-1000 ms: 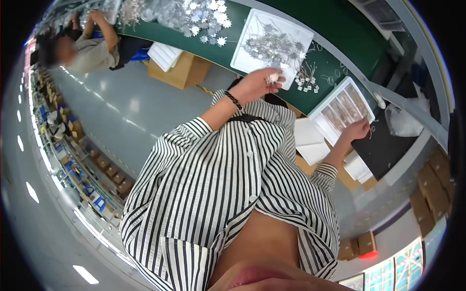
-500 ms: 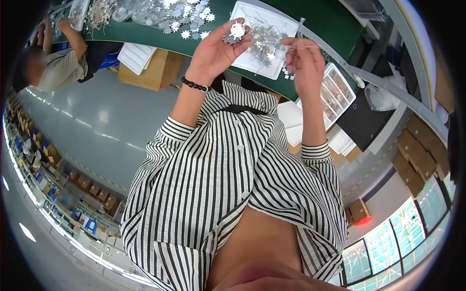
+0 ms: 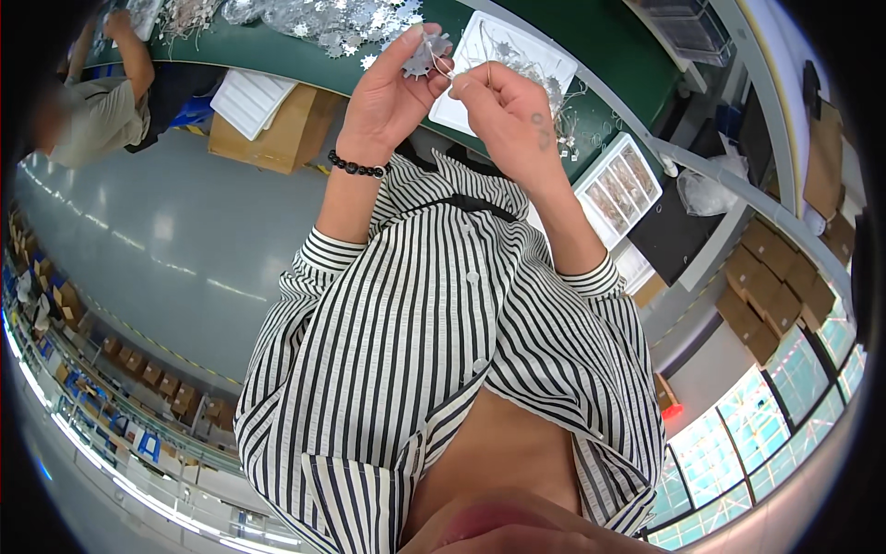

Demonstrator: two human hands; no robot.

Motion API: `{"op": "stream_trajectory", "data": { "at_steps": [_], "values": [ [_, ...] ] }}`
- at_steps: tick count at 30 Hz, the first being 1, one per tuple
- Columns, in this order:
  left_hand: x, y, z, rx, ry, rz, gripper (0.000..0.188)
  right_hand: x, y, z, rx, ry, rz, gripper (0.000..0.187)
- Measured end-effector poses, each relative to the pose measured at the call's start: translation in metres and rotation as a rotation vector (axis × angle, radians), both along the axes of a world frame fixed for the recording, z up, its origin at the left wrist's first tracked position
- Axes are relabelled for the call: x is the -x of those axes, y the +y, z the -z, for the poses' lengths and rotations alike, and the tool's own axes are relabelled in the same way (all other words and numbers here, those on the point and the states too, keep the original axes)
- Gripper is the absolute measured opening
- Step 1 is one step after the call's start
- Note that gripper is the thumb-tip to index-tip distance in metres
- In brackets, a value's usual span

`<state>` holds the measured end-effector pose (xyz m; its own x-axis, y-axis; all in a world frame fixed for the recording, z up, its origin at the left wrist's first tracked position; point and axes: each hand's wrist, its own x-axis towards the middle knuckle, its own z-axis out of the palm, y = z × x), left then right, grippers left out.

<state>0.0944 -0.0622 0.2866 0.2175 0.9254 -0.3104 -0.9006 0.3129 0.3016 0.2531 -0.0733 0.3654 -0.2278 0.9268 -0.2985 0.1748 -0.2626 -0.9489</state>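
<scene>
Above the bench edge, my left hand (image 3: 380,103) is closed around a few flat silver snowflake-shaped pieces (image 3: 425,57) at its fingertips. My right hand (image 3: 513,118) has come right up to it, thumb and forefinger pinched on a thin white string (image 3: 444,67) that runs across to those pieces. Whether the string passes through one of them is too small to tell. Beneath both hands lies a white tray (image 3: 449,113) with a tangle of white strings and small silver pieces in it, partly covered by my right hand.
More silver snowflake pieces (image 3: 346,26) are heaped on the green bench (image 3: 318,66) to the left. At the right are a compartmented white box (image 3: 616,189) and a grey metal rail (image 3: 720,164). A cardboard box (image 3: 268,138) stands below the bench; a co-worker (image 3: 101,106) works at far left.
My right hand has moved left from beyond the tray to my left hand, bringing the string to the snowflake pieces. Those pieces have turned in my left fingers. The whole view has shifted slightly.
</scene>
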Motion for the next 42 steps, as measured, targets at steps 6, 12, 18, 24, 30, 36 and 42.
{"op": "stream_trajectory", "data": {
  "at_steps": [6,12,18,24,30,36,42],
  "values": [
    [0.018,-0.002,-0.013,-0.027,0.045,-0.016,0.031,0.024,0.004,-0.008,0.073,0.061,0.034,0.019],
    [0.041,-0.004,0.003,-0.078,0.062,-0.011,0.028,0.039,0.002,0.002,0.147,0.202,0.092,0.017],
    [0.04,-0.01,-0.003,-0.162,0.248,0.0,0.016,0.057,0.0,0.007,0.19,0.054,0.167,0.019],
    [0.036,-0.009,-0.003,0.001,0.271,0.103,0.019,0.059,0.003,0.02,0.24,0.093,0.256,0.023],
    [0.035,-0.007,0.003,-0.111,0.897,0.078,0.012,0.039,0.003,0.038,-0.029,-0.134,0.132,0.029],
    [0.021,-0.004,0.005,-0.395,1.332,0.055,0.006,0.009,-0.005,0.043,-0.308,-0.432,0.138,0.028],
    [-0.012,-0.004,-0.01,-0.157,1.092,0.339,0.014,-0.01,-0.036,0.066,-0.15,-0.087,0.262,0.023]
  ]
}}
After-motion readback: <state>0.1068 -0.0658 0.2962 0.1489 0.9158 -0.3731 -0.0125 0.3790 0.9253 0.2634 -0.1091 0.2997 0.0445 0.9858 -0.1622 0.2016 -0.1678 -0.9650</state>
